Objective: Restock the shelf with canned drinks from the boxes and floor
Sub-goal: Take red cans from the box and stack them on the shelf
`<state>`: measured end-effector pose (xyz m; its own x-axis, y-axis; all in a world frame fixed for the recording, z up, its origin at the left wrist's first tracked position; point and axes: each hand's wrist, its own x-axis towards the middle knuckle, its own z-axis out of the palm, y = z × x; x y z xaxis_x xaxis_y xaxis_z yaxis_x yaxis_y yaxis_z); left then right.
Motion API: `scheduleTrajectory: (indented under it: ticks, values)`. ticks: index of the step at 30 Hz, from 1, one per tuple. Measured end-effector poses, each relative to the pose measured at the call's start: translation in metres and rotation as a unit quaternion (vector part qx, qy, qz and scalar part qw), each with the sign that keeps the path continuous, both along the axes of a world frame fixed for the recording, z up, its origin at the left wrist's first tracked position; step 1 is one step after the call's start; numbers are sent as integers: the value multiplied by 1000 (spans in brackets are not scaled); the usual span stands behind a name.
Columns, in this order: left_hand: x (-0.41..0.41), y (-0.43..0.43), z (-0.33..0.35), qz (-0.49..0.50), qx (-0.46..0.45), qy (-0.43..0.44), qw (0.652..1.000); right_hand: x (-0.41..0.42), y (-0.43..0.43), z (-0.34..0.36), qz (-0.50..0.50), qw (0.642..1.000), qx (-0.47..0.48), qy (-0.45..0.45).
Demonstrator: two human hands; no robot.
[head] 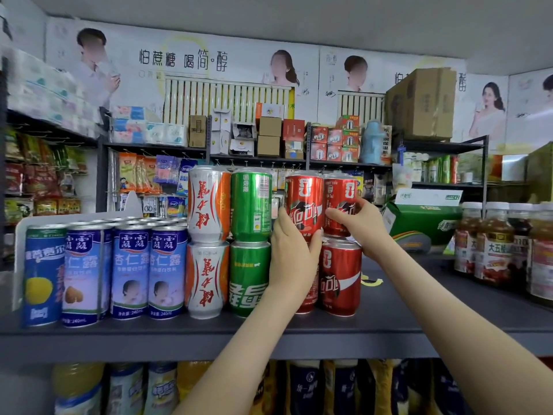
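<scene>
Canned drinks stand stacked two high at mid-frame on the grey shelf [209, 330], where our left hand [291, 253] grips one upper red can [303, 202] and our right hand [362, 226] grips its right neighbour [341, 193].

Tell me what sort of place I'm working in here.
Most likely a small grocery shop: stacked drink cans on a dark shelf, hanging snack packets behind, and boxed goods on racks.
</scene>
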<state>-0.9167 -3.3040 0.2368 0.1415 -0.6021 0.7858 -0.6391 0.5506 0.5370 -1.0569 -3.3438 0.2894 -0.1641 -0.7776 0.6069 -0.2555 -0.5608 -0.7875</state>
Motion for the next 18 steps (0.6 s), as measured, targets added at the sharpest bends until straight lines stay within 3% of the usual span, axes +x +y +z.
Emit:
scheduleTrajectory:
  ticks: [7, 18]
  values:
    - [-3, -2, -1, -14, -13, 29, 999, -16, 35, 8, 32, 997, -53, -47]
    - [-5, -5, -2, -20, -16, 53, 998, -5, 47, -7, 58, 998, -9, -26]
